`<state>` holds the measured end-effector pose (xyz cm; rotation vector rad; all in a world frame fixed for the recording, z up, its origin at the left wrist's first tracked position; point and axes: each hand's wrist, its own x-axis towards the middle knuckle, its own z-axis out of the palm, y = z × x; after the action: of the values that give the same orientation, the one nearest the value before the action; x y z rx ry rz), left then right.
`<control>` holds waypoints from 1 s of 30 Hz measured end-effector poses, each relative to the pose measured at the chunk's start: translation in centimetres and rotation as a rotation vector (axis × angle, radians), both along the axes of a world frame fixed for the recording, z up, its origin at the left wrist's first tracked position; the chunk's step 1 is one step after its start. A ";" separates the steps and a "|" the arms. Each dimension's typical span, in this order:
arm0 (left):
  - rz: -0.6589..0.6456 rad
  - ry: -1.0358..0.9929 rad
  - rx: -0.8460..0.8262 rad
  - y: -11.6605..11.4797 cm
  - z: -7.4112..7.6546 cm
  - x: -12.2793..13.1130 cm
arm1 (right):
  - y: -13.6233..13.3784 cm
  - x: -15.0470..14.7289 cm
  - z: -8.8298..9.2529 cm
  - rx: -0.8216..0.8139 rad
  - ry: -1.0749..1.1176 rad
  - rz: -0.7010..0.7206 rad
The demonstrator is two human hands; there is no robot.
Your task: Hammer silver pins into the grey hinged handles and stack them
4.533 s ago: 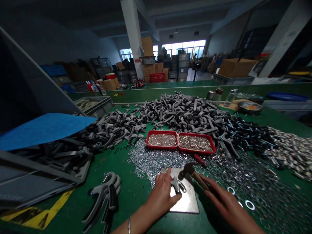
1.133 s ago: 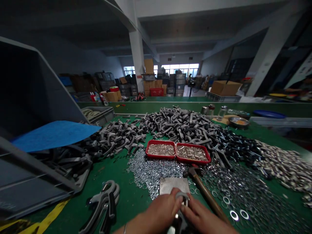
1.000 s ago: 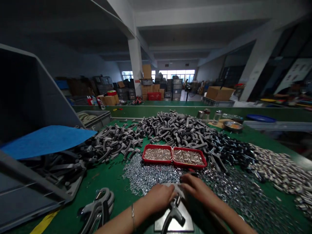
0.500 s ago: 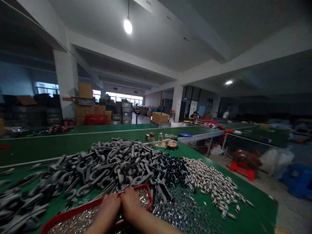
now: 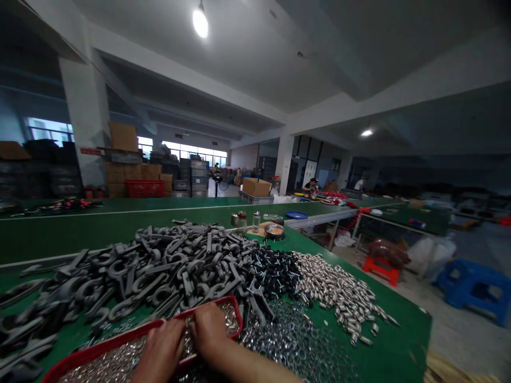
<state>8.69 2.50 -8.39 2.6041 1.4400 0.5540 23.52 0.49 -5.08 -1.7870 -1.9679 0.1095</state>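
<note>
My left hand (image 5: pixel 159 348) and my right hand (image 5: pixel 209 331) are side by side at the bottom edge, both over the red trays (image 5: pixel 236 318) of small shiny metal pieces. The fingers of both hands curl down into the pieces near where the two trays meet. What they pinch is hidden by the knuckles. Just beyond the trays lies a big heap of grey hook-shaped parts (image 5: pixel 159 266).
A pile of black screws (image 5: pixel 275 271), a spread of silver sleeves (image 5: pixel 335 290) and a bed of steel rings (image 5: pixel 295 343) cover the green table (image 5: pixel 395 340) to the right. Jars and a metal bowl (image 5: pixel 274 231) stand behind. Red stool (image 5: pixel 381 268) and blue stools (image 5: pixel 477 287) sit on the floor; people work far off.
The view has swung up and right. Both hands have left the steel plate, hammer and grey part and moved forward onto the red trays, where they stay.
</note>
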 end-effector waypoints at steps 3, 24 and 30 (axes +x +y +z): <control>0.029 -0.276 -0.025 -3.6 2.8 -0.2 | -1.9 0.3 2.4 0.002 0.172 -0.001; 0.272 -0.145 -0.339 -21.3 2.8 -11.6 | -16.5 2.1 -1.3 -0.351 0.090 0.493; 0.316 -0.503 -0.439 -22.3 4.4 -10.6 | -16.6 0.2 -0.4 -0.295 -0.120 0.555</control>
<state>-1.96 -19.82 -4.04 1.7567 1.5745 0.7557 23.72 -16.16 -5.46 -1.3776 -2.5996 0.5055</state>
